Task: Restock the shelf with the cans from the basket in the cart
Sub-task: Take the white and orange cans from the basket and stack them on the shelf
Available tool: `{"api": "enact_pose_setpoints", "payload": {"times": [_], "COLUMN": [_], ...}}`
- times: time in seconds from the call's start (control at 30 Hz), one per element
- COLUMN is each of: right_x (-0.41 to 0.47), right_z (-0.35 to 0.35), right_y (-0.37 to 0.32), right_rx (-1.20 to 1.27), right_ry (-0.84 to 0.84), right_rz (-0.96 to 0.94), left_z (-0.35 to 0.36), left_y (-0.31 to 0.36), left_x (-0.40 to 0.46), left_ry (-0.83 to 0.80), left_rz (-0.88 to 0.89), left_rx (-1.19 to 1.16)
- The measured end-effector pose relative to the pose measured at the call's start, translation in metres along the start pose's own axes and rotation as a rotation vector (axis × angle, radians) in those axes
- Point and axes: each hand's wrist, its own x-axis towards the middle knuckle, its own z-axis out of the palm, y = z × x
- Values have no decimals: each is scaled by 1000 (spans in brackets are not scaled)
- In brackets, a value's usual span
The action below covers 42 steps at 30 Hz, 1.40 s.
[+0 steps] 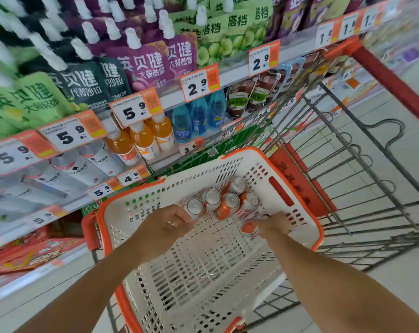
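I see my left hand (pixel 171 221) curled round 1 of the cans (pixel 212 197) at the basket's (pixel 307 219) far end, tops tilted toward me; right hand (pixel 273 224) grips another.

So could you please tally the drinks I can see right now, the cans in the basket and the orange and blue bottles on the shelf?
Cans in the basket: 6 showing, two gripped, one per hand
Orange bottles: 3
Blue bottles: 3
Total: 12; any others are hidden or too blurred.
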Motion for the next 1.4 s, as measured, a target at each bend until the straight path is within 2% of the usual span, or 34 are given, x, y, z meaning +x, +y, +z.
{"api": "enact_pose_setpoints", "payload": {"times": [0.1, 0.2, 0.37, 0.43, 0.5, 0.57, 0.67, 0.73, 0.83, 0.93, 1.03, 1.2, 1.3, 1.4], "right_x": [-10, -48, -178, -250, -322, -391, -476, -529, -586, -619, -633, -644, -649, -655], "right_z": [-20, -54, -158, -203, -243, -274, -305, -324, -345, -361, -372, -370, -373, -377], "right_y": [-5, -17, -93, -140, -179, -215, -261, -288, -330, -369, -395, -429, -444, -454], "right_rx": [2, -32, -25, -40, -27, -55, 40, 99, 297, 451, 455, 410, 325, 242], "right_ry": [40, -17, -139, -170, -156, -115, -55, -109, -302, -275, -369, -314, -281, -292], "right_rz": [-135, -325, -708, -927, -1094, -1280, -1586, -1710, -1736, -1706, -1652, -1666, -1666, -1663], "left_z": [-5, -13, -58, -85, -111, -146, -200, -246, -317, -380, -436, -517, -549, -582], "left_y": [15, 35, 107, 144, 172, 196, 230, 253, 291, 337, 377, 437, 463, 474], "left_x": [3, -8, -57, -89, -120, -161, -226, -268, -315, -360, -389, -397, -381, -353], "left_ry": [-1, -24, -87, -49, 74, 290, 579, 754, 887, 911, 946, 981, 929, 906], "left_rz": [47, 94, 278, 386, 468, 491, 572, 626, 758, 889, 933, 1022, 941, 775], "left_rx": [-9, 44, 220, 179, 67, -26, -213, -246, -253, -299, -324, -360, -392, -370]}}
